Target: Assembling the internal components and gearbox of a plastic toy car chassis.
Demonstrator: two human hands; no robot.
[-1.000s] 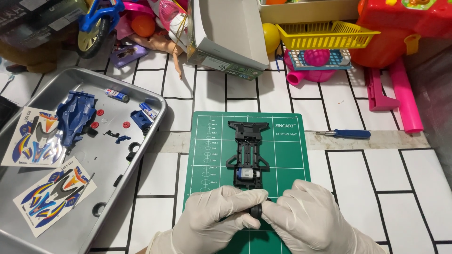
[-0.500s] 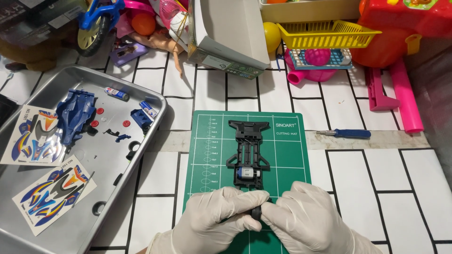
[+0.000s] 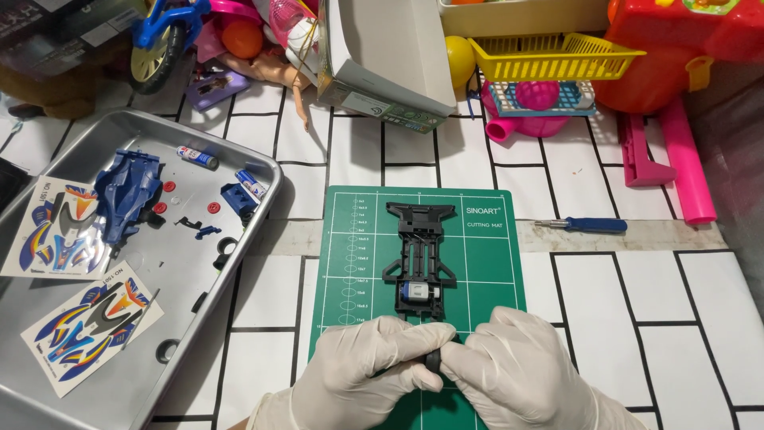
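White covers the table [image 3: 605,318], with a pattern of thin black lines like bricks, and one grey band crosses it from left to right. In the middle lies a green cutting mat [image 3: 485,263] with a white grid and white print in its upper right corner. On the mat rests a black toy car chassis [image 3: 419,255], with a small silver and blue motor [image 3: 417,294] set in its near end.

At the near edge of the mat both hands wear pale gloves. The left hand [image 3: 362,374] and the right hand [image 3: 517,378] are together, and their fingertips are closed on a small black tyre [image 3: 434,360], just in front of the chassis.

At the left stands a metal tray [image 3: 183,271]. It holds a blue car body [image 3: 127,195], small red and black parts, two small batteries and two sticker sheets [image 3: 87,326] in blue, orange and white.

A screwdriver [image 3: 585,224] with blue handle lies on the grey band, right of the mat. Behind the mat is an open cardboard box [image 3: 394,56], grey-white, with a green edge at the bottom. The far edge is full of toys: a yellow basket [image 3: 557,57], pink plastic pieces [image 3: 676,159], a red toy and a blue toy bicycle [image 3: 163,36].
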